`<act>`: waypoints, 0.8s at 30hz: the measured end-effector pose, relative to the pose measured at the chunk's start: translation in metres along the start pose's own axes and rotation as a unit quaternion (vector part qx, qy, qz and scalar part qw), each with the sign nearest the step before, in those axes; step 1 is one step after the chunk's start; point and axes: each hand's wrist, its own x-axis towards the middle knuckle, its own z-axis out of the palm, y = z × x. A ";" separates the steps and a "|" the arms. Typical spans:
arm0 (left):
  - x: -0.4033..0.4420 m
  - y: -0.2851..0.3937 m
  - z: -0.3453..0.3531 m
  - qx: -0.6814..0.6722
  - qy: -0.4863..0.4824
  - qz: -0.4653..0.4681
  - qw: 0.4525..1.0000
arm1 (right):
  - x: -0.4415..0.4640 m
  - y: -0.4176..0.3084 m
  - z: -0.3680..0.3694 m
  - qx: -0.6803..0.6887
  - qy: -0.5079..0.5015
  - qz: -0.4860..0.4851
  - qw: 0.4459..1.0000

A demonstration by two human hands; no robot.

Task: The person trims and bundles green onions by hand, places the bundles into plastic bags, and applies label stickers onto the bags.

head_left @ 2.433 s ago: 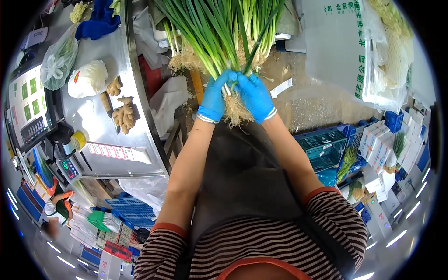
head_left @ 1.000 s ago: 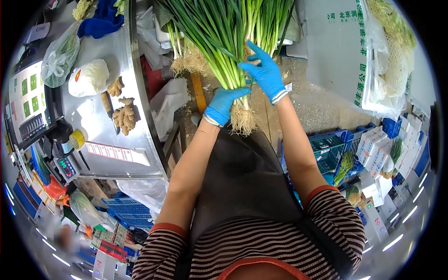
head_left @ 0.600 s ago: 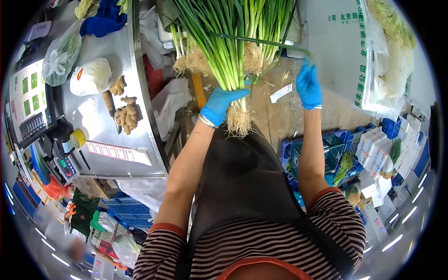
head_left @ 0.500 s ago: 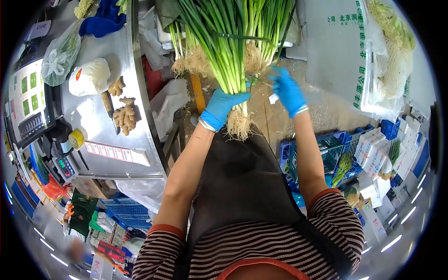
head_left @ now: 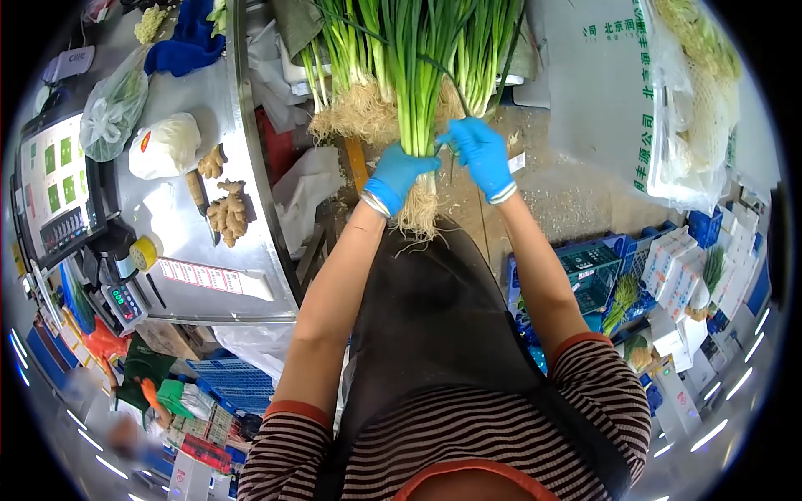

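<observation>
My left hand [head_left: 396, 178], in a blue glove, is wrapped round a bunch of green onions [head_left: 414, 113] near its base. Below the fist hang the pale roots [head_left: 419, 213], over the dark apron. Just right of the stalks, my right hand [head_left: 480, 154] has its fingers closed on a long green leaf [head_left: 451, 79] that arcs up across the bunch. Behind the held bunch, more green onions [head_left: 359, 92] lie with their roots toward me.
On the left, a metal table [head_left: 180, 217] bears ginger [head_left: 228, 213], a knife [head_left: 198, 196], a white bag [head_left: 164, 146] and a scale [head_left: 125, 302]. Crates [head_left: 589, 271] stand at the lower right. A person [head_left: 142, 384] is at the lower left.
The right hand let the bunch go, swung out right with a long leaf, then came back beside the stalks. The left hand keeps its hold, and the bunch stands more upright.
</observation>
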 end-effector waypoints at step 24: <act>-0.074 0.025 0.038 0.367 0.358 0.126 0.850 | -0.050 -0.016 0.020 0.339 -0.195 0.138 0.910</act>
